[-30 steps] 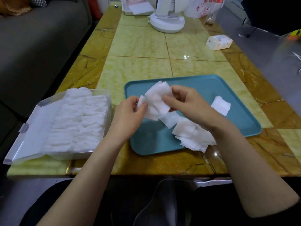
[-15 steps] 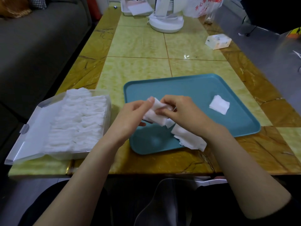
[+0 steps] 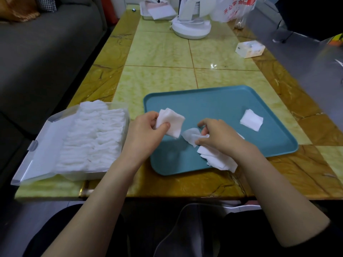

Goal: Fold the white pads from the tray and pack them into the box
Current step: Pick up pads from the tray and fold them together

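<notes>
While my left hand (image 3: 146, 130) grips folded pad (image 3: 171, 122) over tray (image 3: 213, 104) left edge, box (image 3: 74, 174) sits directly left, nearest that hand, rows running away from me. My right hand (image 3: 217, 136) pinches next pad (image 3: 190, 137) beside pile (image 3: 219, 158) on tray.

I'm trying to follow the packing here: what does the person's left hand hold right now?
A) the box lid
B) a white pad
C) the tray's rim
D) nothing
B: the left hand grips a white pad over the tray, while the right hand pinches another pad beside the pile.
</notes>
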Available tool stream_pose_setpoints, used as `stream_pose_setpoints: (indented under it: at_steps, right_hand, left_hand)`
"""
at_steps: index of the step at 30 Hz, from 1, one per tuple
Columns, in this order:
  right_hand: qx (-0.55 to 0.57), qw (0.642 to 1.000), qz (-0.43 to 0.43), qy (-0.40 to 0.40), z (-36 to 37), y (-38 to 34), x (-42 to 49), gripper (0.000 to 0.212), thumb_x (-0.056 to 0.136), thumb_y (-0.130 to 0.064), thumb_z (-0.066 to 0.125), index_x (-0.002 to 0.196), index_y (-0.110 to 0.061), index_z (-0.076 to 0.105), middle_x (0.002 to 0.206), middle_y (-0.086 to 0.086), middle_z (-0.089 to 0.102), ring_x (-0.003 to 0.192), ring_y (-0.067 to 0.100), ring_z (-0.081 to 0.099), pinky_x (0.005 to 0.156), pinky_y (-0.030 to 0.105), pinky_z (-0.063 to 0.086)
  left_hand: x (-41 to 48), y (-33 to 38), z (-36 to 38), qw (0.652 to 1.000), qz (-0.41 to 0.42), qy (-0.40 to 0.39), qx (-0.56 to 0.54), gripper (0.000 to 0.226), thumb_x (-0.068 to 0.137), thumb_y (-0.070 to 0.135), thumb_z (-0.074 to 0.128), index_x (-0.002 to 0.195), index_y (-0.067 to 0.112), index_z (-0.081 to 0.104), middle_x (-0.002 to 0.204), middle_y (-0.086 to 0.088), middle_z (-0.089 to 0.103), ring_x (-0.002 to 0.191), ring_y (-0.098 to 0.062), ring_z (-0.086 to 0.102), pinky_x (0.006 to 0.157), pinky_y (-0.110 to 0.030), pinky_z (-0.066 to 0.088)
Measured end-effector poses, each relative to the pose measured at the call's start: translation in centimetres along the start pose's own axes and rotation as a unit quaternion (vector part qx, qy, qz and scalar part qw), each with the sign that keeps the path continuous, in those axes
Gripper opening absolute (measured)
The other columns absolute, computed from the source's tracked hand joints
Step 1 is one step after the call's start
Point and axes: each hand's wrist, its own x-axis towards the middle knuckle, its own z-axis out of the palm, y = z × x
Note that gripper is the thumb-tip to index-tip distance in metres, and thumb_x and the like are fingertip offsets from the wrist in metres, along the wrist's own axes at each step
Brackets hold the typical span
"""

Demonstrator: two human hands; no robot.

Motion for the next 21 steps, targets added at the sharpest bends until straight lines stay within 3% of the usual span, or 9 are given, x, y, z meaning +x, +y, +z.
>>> stream_pose_setpoints:
  at_steps: [4,8,11,14,17,21]
  right_hand:
    - [0.004,1.000,-0.015,0.009,-0.4,-0.2,0.0,0.028,0.076,-0.024,0.072,0.101,-0.014,0.065,0.071,-0.010,0.047,0.072,0.011,0.046,0.054,0.020,0.033]
    - [0.056,0.997,-0.018,0.047,-0.6,-1.0,0.2,0.009,0.082,-0.024,0.067,0.080,-0.020,0.060,0.072,-0.007,0.050,0.071,0.011,0.047,0.056,0.027,0.031]
    - [0.233,0.969,-0.027,0.073,-2.0,-2.2,-0.4,0.009,0.086,-0.022,0.065,0.079,-0.020,0.060,0.069,-0.005,0.057,0.061,0.004,0.052,0.056,0.018,0.037]
    - [0.446,0.894,-0.036,0.011,-3.1,-3.8,-1.6,0.003,0.089,-0.019,0.061,0.090,-0.018,0.064,0.075,-0.007,0.066,0.062,-0.003,0.061,0.059,0.010,0.043]
    - [0.474,0.880,-0.021,-0.019,-2.6,-4.5,-1.9,0.007,0.090,-0.021,0.059,0.090,-0.017,0.065,0.079,-0.005,0.069,0.064,-0.002,0.062,0.057,0.009,0.044]
    - [0.429,0.903,-0.007,-0.016,-1.7,-4.6,-1.8,0.009,0.089,-0.023,0.061,0.086,-0.016,0.067,0.073,-0.005,0.066,0.060,-0.005,0.059,0.055,0.007,0.042]
  left_hand:
    - [0.0,0.0,-0.1,1.000,0.004,0.003,0.015,0.020,0.085,0.020,0.063,0.088,0.001,0.064,0.080,-0.015,0.069,0.077,-0.030,0.063,0.063,-0.040,0.045]
    - [0.0,0.0,-0.2,1.000,-0.005,0.013,0.018,0.018,0.085,0.021,0.062,0.089,0.003,0.065,0.080,-0.012,0.069,0.076,-0.026,0.064,0.066,-0.038,0.046]
    - [0.1,0.0,-0.3,0.999,-0.020,0.035,-0.002,0.016,0.088,0.022,0.060,0.092,0.007,0.064,0.083,-0.009,0.070,0.080,-0.022,0.065,0.069,-0.037,0.047]
    - [0.3,-0.2,-0.1,0.998,-0.035,0.036,-0.039,0.007,0.091,0.024,0.057,0.091,0.019,0.061,0.084,0.000,0.068,0.082,-0.017,0.065,0.071,-0.034,0.050]
    - [0.1,0.2,0.5,0.993,-0.049,0.013,-0.104,0.009,0.092,0.024,0.057,0.085,0.029,0.059,0.086,0.000,0.070,0.085,-0.019,0.066,0.081,-0.049,0.053]
    - [-0.3,1.1,1.0,0.988,-0.046,0.000,-0.149,0.011,0.092,0.021,0.057,0.087,0.029,0.062,0.089,-0.004,0.071,0.089,-0.021,0.067,0.085,-0.048,0.052]
